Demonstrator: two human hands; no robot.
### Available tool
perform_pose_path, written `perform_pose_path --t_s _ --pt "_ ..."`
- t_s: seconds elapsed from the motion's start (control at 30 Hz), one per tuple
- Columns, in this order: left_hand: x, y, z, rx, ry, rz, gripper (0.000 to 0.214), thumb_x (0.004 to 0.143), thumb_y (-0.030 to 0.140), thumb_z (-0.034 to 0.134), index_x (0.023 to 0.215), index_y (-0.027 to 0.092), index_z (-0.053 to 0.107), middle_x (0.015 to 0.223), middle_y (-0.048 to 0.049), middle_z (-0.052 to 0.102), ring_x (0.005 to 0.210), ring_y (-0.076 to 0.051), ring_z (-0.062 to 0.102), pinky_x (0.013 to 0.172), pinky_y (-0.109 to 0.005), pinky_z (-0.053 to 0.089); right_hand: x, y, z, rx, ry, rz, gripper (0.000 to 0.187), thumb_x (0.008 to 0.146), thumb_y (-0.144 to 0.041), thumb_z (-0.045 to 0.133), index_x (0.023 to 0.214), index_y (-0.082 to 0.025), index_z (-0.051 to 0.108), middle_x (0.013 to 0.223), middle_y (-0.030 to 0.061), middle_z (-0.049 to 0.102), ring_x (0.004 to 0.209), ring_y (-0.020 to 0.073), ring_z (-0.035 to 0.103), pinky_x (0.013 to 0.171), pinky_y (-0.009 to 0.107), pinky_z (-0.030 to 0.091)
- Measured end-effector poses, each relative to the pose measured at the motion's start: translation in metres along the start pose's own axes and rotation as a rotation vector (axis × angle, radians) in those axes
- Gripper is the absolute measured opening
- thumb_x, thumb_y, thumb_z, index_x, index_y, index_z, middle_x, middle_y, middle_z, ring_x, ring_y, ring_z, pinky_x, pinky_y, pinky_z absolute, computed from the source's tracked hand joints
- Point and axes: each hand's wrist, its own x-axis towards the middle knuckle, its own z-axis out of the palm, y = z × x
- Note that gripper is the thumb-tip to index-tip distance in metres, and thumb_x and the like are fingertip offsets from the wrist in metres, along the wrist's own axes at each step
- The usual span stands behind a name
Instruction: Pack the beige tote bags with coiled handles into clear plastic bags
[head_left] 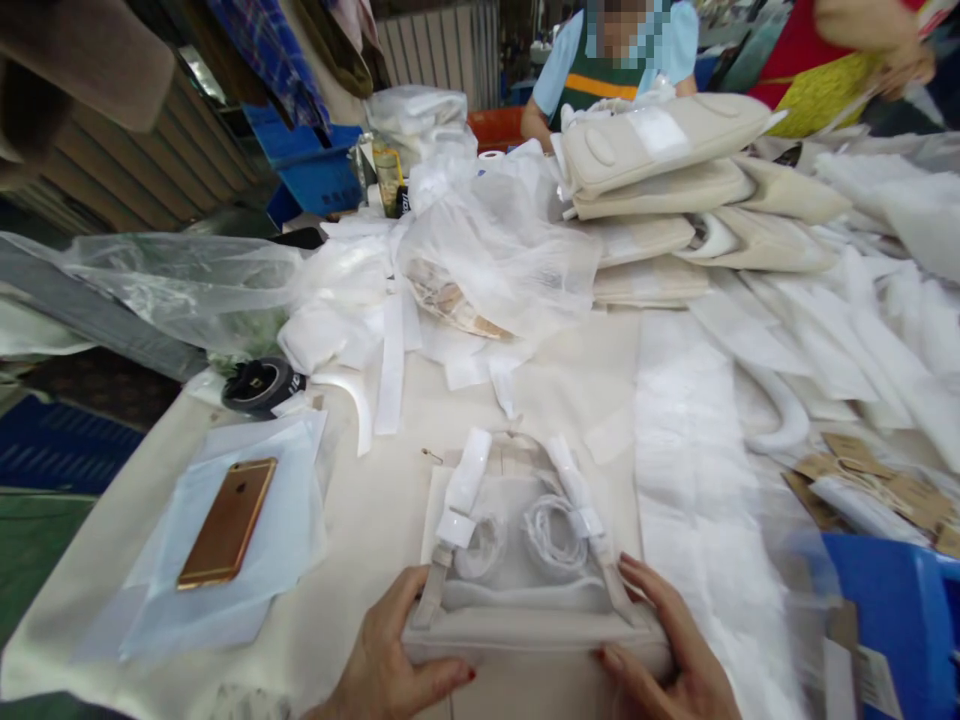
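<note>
A beige handbag (540,625) lies at the front of the table, its top facing away from me. My left hand (397,650) grips its left end, thumb across the near face. At the right end my right hand (667,650) holds it the same way, fingers behind and thumb in front. White wrapping covers parts of the bag's handle (469,470), which stretches forward on the table. Inside the handle's loop are two coils of clear plastic wrap (555,535). The bag's underside is hidden.
A gold phone (227,522) rests on white sheets to the left, near a black tape roll (262,385). Stacked beige bags (660,150) and white padding lie at back right. A blue bin (892,620) stands front right. A co-worker (607,80) is across the table.
</note>
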Motion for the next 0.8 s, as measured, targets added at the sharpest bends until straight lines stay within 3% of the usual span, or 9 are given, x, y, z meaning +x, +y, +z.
perform_pose_path --t_s 0.17,0.27,0.37,0.43,0.57,0.67,0.8 --pt "0.007 -0.004 0.007 0.057 0.184 0.134 0.044 0.057 0.051 0.070 0.087 0.021 0.060 0.082 -0.0014 0.061 0.078 -0.022 0.058 0.072 -0.031 0.049 0.016 -0.014 -0.007 0.067 -0.020 0.102 0.058 0.061 -0.053 0.071 0.109 -0.023 0.061 0.109 0.0054 0.065 0.107 0.0282 0.056 0.091 0.034 0.046" --pt "0.010 -0.001 0.005 0.043 0.242 0.209 0.041 0.056 0.052 0.070 0.080 0.020 0.062 0.087 -0.0039 0.058 0.087 -0.024 0.056 0.079 -0.033 0.046 0.024 -0.018 -0.006 0.268 -0.086 0.114 0.055 0.054 -0.049 0.077 0.099 -0.021 0.063 0.099 0.0035 0.065 0.094 0.0246 0.059 0.082 0.031 0.046" --pt "0.010 0.001 0.006 -0.004 0.268 0.195 0.047 0.051 0.055 0.070 0.080 0.019 0.063 0.088 -0.0038 0.055 0.088 -0.025 0.055 0.083 -0.034 0.045 0.033 -0.017 -0.006 0.589 -0.128 0.225 0.041 0.062 -0.048 0.071 0.090 -0.019 0.063 0.086 0.0021 0.066 0.077 0.0187 0.060 0.069 0.027 0.045" --pt "0.010 -0.001 0.006 -0.031 0.265 0.177 0.050 0.049 0.056 0.070 0.082 0.019 0.063 0.088 -0.0036 0.056 0.087 -0.025 0.055 0.085 -0.036 0.044 0.040 -0.016 -0.007 0.675 -0.151 0.289 0.028 0.065 -0.040 0.068 0.082 -0.018 0.062 0.071 0.0003 0.063 0.064 0.0146 0.057 0.058 0.025 0.043" --pt "0.011 -0.005 0.008 -0.053 0.269 0.193 0.052 0.046 0.054 0.071 0.083 0.017 0.063 0.087 -0.0046 0.059 0.087 -0.027 0.056 0.084 -0.038 0.044 0.054 -0.016 -0.012 0.609 -0.298 0.310 0.013 0.077 -0.026 0.064 0.077 -0.014 0.059 0.060 -0.0034 0.056 0.050 0.0087 0.050 0.048 0.021 0.039" --pt "0.011 -0.006 0.008 -0.063 0.273 0.195 0.053 0.046 0.052 0.072 0.083 0.016 0.063 0.084 -0.0048 0.060 0.086 -0.028 0.057 0.082 -0.038 0.045 0.062 -0.016 -0.013 0.561 -0.431 0.314 0.021 0.089 -0.030 0.056 0.077 -0.013 0.056 0.063 -0.0049 0.054 0.049 0.0063 0.048 0.047 0.019 0.040" --pt "0.010 -0.008 0.006 -0.091 0.257 0.190 0.052 0.048 0.053 0.071 0.083 0.016 0.063 0.079 -0.0045 0.062 0.084 -0.029 0.059 0.075 -0.036 0.047 0.069 -0.015 -0.009 0.545 -0.515 0.252 0.021 0.086 -0.030 0.059 0.073 -0.014 0.055 0.060 -0.0060 0.053 0.047 0.0059 0.047 0.046 0.019 0.039"
